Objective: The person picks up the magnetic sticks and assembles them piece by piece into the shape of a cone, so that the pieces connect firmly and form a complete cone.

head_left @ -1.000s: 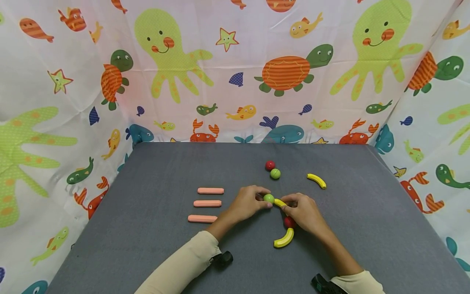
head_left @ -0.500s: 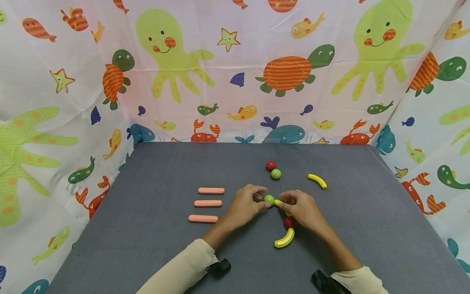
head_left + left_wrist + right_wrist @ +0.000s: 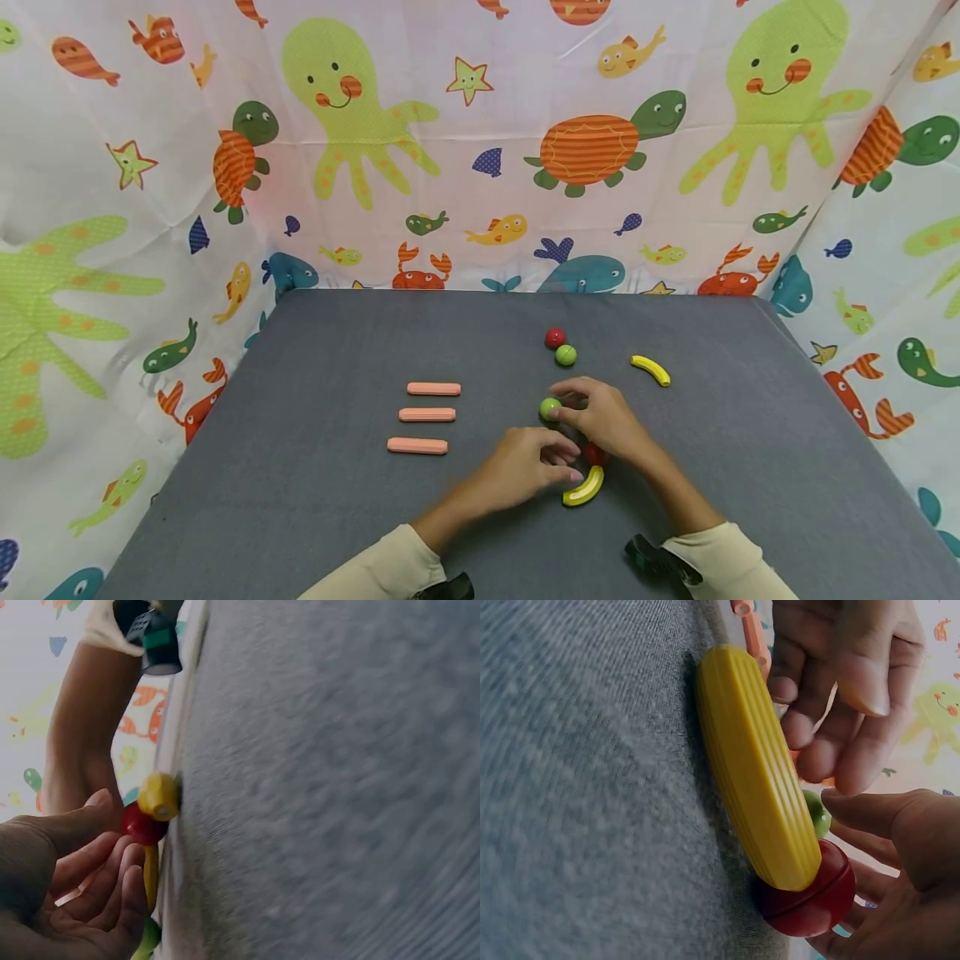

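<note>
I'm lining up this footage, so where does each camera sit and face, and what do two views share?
Head: worn on the head, facing forward and down at the grey cloth-covered table; left hand and right hand show.
Left wrist: on that wrist, facing past its fingers to a shiny red ball; left hand near, right forearm beyond.
Right wrist: on that wrist, facing a ridged, curved yellow toy banana close up; right hand low, left hand above.
Both wrist views share the ball and banana.
</note>
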{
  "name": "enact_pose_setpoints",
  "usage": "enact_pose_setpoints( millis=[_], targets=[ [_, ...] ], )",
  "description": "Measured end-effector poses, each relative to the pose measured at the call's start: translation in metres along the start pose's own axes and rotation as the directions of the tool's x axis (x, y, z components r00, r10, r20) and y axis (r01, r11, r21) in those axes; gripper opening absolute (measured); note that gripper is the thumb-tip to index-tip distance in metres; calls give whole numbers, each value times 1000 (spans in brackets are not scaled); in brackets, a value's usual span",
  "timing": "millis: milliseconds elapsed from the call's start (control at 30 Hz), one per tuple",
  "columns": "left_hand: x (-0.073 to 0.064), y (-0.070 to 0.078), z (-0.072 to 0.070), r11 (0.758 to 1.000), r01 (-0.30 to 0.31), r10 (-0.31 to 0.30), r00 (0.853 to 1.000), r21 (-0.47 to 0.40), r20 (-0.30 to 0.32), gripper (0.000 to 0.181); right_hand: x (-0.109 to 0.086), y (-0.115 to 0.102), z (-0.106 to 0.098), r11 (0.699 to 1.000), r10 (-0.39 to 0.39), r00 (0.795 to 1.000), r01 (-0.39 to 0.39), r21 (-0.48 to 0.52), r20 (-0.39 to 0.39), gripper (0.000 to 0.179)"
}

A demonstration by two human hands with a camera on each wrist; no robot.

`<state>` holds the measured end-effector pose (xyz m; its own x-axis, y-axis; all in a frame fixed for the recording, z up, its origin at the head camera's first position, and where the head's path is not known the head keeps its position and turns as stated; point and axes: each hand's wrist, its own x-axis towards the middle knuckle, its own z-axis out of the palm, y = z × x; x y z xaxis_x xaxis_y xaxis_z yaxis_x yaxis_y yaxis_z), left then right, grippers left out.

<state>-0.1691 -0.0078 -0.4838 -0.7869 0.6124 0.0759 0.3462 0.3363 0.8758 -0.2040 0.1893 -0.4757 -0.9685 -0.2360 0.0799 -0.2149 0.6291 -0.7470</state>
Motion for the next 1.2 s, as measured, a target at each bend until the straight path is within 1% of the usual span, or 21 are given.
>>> enact_pose_setpoints(
  millis=[100,233,467,667,833,933,1067,1200],
  targets=[
    [-2,-1,5,999,-5,3,998,43,59,22,2,0,1,1000,-23,1000,23,3,11,28],
    [-2,-5,9,997,-19,12,995,74,99,19,3,2,2,1000,-26,999,26,0,22,26],
    [-2,-6,7,993,-62,50,992,101,117,14,4,5,0,1000,-28,999,28,5,17,27],
    [-5,-4,4,990,-46,30,992,133,121,13,2,8,-4,999,37,999,-37,3,-6,27],
    [-8,-6,-1,986,-49,28,991,161,133,15,0,10,-8,998,66,998,-65,12,-6,28],
    [-9,-8,-6,984,-53,29,990,171,135,14,-1,12,-11,998,67,998,-67,13,-7,29],
    [-11,-10,-15,986,-31,9,991,162,137,12,-4,16,-15,996,89,996,-89,2,-17,30],
    [-12,-13,-25,986,-7,-13,992,165,123,11,-8,20,-20,995,99,995,-99,-14,-17,29]
  ],
)
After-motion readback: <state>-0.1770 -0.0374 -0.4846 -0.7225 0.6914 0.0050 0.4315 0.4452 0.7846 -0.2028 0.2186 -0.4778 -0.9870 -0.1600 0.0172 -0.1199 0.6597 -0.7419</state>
